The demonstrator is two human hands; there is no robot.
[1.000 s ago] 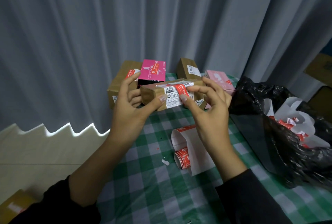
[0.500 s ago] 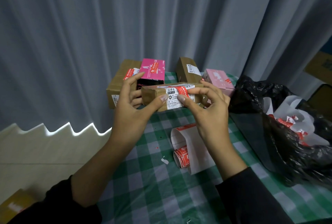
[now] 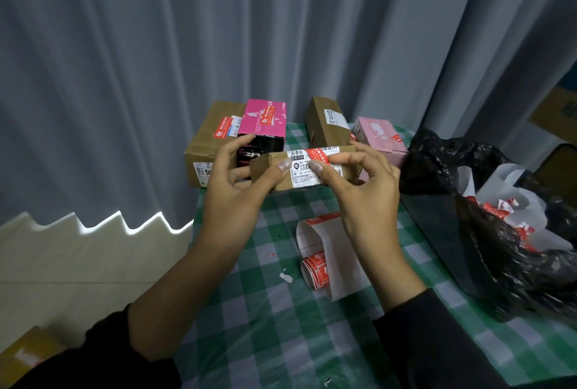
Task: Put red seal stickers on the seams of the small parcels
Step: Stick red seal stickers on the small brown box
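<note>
I hold a long brown cardboard parcel above the table with both hands. My left hand grips its left part, thumb on the front face. My right hand grips the right part, with thumb and fingers pressing a red seal sticker that lies over the white shipping label. A roll of red seal stickers on white backing paper lies on the checked cloth below my hands.
At the back stand a brown box, a magenta box, a brown upright box and a pale pink box; three of them show red stickers. A black bag with paper scraps sits at the right. Grey curtain behind; green checked tablecloth.
The parcel has turned slightly in my hands and dropped a little. My right thumb has slid along the red sticker on the label.
</note>
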